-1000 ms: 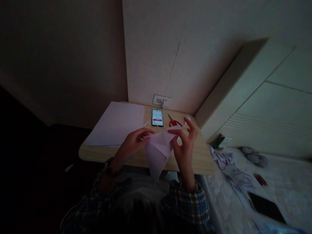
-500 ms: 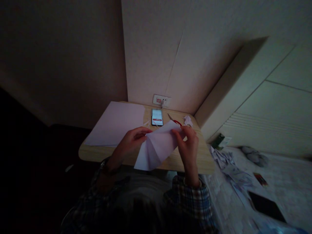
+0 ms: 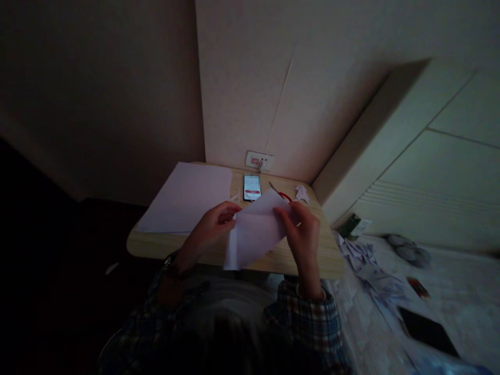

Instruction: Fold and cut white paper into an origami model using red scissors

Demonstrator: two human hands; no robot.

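Observation:
A folded sheet of white paper is held up over the front of the small wooden table. My left hand pinches its left edge between thumb and fingers. On the other side my right hand grips the paper near its upper right corner, thumb on the near face. Just behind the paper lie scissors with red handles, partly covered by it. A lit phone rests near the wall, and a small folded paper piece sits at the back right.
A stack of large white sheets covers the table's left part. Above the phone, a wall socket holds a plug. To the right, a bed bears crumpled paper scraps, a dark tablet-like slab and a grey bundle.
The paper has turned between my hands: its creased, fanned lower left part now shows as a flatter face with a narrow fold on the left. Both hands keep their hold nearly in place.

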